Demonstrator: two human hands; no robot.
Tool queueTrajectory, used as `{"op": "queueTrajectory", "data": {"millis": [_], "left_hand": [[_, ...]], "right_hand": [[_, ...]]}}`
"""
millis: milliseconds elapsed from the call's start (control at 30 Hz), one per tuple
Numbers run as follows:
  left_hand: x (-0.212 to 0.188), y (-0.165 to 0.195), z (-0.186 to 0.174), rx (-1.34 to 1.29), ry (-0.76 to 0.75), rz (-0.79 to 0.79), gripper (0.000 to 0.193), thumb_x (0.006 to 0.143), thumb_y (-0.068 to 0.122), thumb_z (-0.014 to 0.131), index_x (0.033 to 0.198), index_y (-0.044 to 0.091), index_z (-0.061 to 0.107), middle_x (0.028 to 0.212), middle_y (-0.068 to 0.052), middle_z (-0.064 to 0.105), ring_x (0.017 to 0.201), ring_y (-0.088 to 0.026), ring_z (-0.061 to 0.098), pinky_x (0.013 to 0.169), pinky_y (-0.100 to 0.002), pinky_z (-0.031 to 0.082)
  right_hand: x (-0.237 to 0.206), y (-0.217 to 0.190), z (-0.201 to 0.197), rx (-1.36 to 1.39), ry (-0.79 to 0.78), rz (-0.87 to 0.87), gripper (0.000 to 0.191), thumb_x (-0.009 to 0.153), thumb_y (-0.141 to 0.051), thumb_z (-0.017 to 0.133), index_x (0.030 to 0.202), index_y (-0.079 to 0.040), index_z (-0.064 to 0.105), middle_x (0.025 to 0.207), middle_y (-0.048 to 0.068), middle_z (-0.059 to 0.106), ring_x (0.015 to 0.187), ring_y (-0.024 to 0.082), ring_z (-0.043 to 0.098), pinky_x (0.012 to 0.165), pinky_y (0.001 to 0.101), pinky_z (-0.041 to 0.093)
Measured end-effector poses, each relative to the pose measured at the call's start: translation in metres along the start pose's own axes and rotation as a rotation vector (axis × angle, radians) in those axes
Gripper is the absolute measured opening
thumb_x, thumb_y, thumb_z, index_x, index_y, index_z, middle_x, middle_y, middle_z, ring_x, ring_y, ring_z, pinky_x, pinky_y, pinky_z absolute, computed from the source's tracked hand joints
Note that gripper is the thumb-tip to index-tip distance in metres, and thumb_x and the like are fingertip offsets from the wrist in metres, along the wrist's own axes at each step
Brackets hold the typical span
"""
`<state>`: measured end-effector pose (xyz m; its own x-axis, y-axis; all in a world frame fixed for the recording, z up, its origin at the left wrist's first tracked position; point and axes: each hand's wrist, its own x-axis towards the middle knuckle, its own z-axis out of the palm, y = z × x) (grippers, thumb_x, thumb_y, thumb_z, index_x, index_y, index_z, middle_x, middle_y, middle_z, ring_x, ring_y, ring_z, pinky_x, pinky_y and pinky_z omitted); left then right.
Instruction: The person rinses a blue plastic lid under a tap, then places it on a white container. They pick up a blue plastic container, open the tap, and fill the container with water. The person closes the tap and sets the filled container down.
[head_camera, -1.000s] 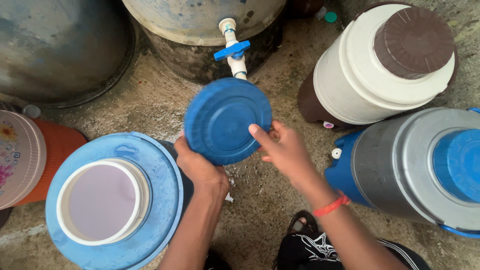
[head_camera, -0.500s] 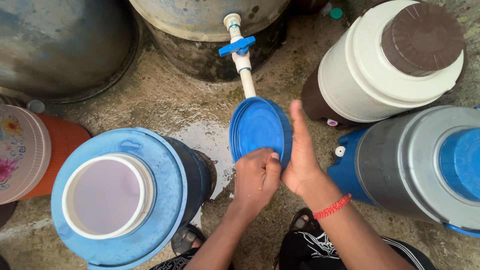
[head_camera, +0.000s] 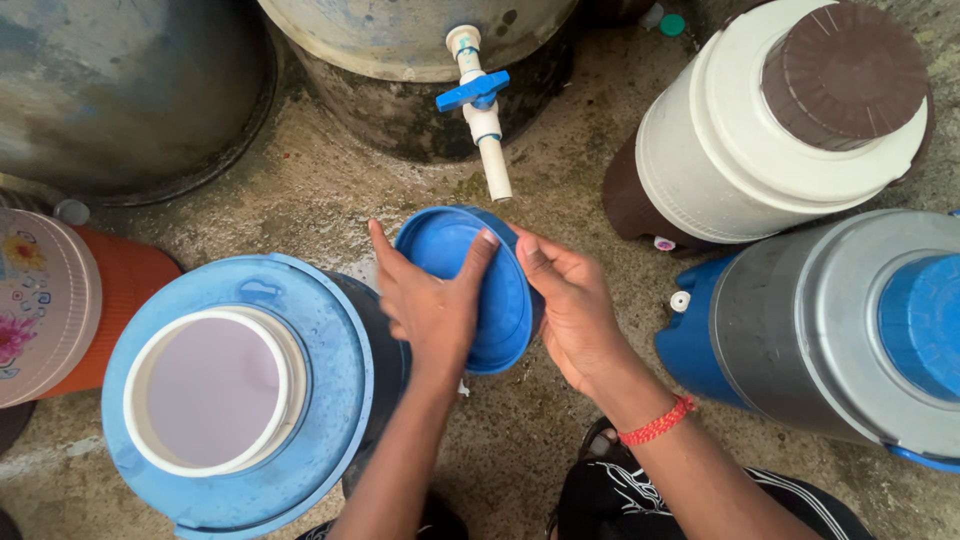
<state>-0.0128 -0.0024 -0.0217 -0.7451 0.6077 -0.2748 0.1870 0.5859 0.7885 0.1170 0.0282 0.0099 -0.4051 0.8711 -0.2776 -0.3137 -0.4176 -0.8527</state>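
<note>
A round blue lid (head_camera: 470, 290) is gripped on edge just below the white tap (head_camera: 480, 110), hollow side up, the left hand (head_camera: 430, 310) closed over its near rim with fingers spread inside, the right hand (head_camera: 570, 305) clasped round its right edge. For a thorough rinse, the lid is best kept tilted under the spout and turned by the rim, with the open blue cooler (head_camera: 240, 390) kept close beside it. Whether water is running cannot be made out, and the lid's underside is hidden.

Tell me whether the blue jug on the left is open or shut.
Open: the jug shows its bare white mouth, and both hands hold the blue lid apart from it.
</note>
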Motion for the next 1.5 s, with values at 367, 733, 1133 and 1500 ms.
{"op": "queueTrajectory", "data": {"millis": [367,733,1133,1500], "left_hand": [[-0.008,0.012,-0.023,-0.152,0.188,0.618,0.038,0.079,0.034,0.086,0.101,0.007,0.072,0.096,-0.009,0.075,0.09,-0.023,0.072,0.084,-0.036,0.056],[-0.02,0.002,-0.009,-0.713,-0.716,0.362,0.052,0.097,0.046,0.068,0.12,0.0,0.077,0.105,-0.011,0.078,0.096,-0.017,0.071,0.091,-0.031,0.056],[0.002,0.005,-0.017,-1.477,-0.774,-0.485,0.089,0.085,0.078,0.056,0.129,0.001,0.057,0.111,-0.019,0.068,0.097,-0.032,0.068,0.084,-0.048,0.055],[-0.024,0.011,-0.008,-1.385,-1.054,-0.365,0.086,0.085,0.072,0.047,0.15,0.015,0.047,0.138,-0.014,0.06,0.123,-0.029,0.061,0.102,-0.046,0.053]], "right_hand": [[0.007,-0.013,-0.015,-0.375,0.118,-0.057,0.036,0.104,-0.033,0.059,0.11,0.001,0.069,0.089,0.002,0.07,0.074,0.005,0.061,0.063,0.0229,0.05],[0.021,-0.029,-0.06,0.232,0.677,-0.173,0.008,0.078,-0.018,0.068,0.074,-0.011,0.066,0.078,0.001,0.065,0.077,0.016,0.063,0.072,0.0295,0.052],[-0.003,-0.019,-0.025,-0.653,-0.083,-0.58,0.02,0.09,-0.012,0.057,0.094,0.0,0.073,0.115,0.012,0.076,0.11,0.027,0.071,0.105,0.0396,0.055],[-0.006,0.003,-0.003,-1.256,-0.24,-0.537,0.077,0.104,-0.067,0.024,0.166,-0.023,0.031,0.178,0.02,0.008,0.166,0.043,0.006,0.128,0.0669,0.003]]}}
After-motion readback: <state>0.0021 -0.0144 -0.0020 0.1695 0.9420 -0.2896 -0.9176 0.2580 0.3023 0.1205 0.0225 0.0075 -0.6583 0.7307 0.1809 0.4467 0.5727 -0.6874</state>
